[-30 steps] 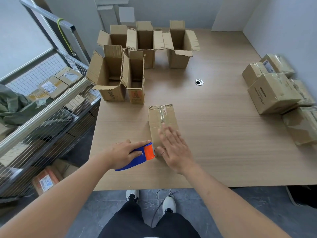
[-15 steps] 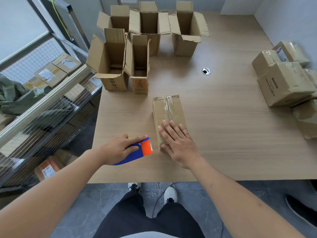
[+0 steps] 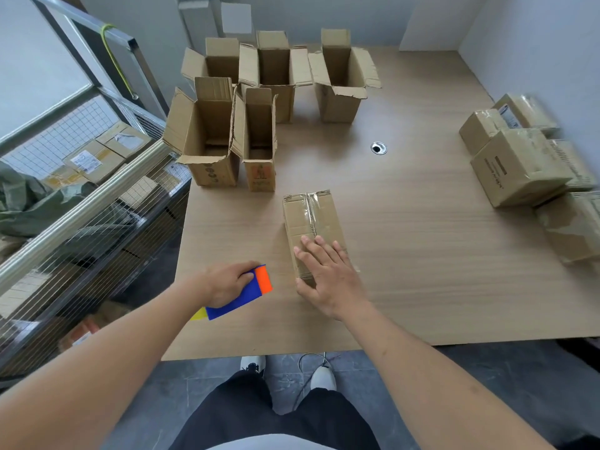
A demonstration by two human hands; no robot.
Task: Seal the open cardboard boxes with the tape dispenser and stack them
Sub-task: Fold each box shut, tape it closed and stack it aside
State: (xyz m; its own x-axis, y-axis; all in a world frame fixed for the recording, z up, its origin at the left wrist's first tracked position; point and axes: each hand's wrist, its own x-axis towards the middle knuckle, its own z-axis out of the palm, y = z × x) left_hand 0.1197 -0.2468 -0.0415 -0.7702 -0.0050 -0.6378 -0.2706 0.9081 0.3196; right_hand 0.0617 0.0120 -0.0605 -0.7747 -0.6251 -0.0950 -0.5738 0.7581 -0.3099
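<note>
Left hand (image 3: 227, 282) grips dispenser (image 3: 242, 295), near table edge (image 3: 259, 354)

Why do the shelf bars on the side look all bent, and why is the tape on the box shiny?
Head view: the wide-angle lens curves the shelf rail near the picture's edge; light glints off the clear tape on the closed box; the right hand casts only a soft shadow; the wrapped boxes look slightly blurred.

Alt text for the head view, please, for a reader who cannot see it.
A right hand presses flat on a taped cardboard box on a wooden table, while the left hand grips a blue and orange tape dispenser beside it. Five open boxes stand behind; sealed boxes sit right.
</note>
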